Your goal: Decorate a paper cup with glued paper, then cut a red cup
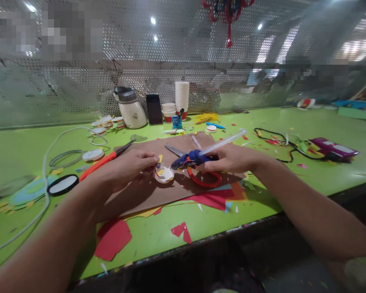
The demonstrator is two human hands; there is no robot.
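We work at a green table (pixel 293 122), with both hands over a brown card sheet (pixel 152 191) near its front edge. Our left hand (pixel 126 167) is closed in a pinch: thumb and fingertips hold a small white disc (pixel 164 174) just above the sheet, with a yellow scrap (pixel 160 158) at the fingertips. Our right hand (pixel 232 158) is closed around a blue glue gun (pixel 190 158), whose clear glue stick (pixel 224 141) points up and to the right. The gun's nozzle points left and sits just beside the disc; we cannot tell whether it touches it. A red ring (pixel 205 180) lies on the sheet directly under the right hand. Scissors (pixel 178 151) lie on the sheet just beyond the gun. An orange-handled cutter (pixel 105 159) lies to the left of the left hand, and a black-rimmed lid (pixel 62 184) lies farther left. Red paper pieces (pixel 113 239) lie on the near edge of the table. At the far side, against the perforated screen (pixel 79 93), stand a white jug (pixel 131 108), a dark phone (pixel 154 109) and a stack of paper cups (pixel 181 97). A black cable (pixel 280 140) and a purple box (pixel 334 148) lie to the right, well apart from the hands.
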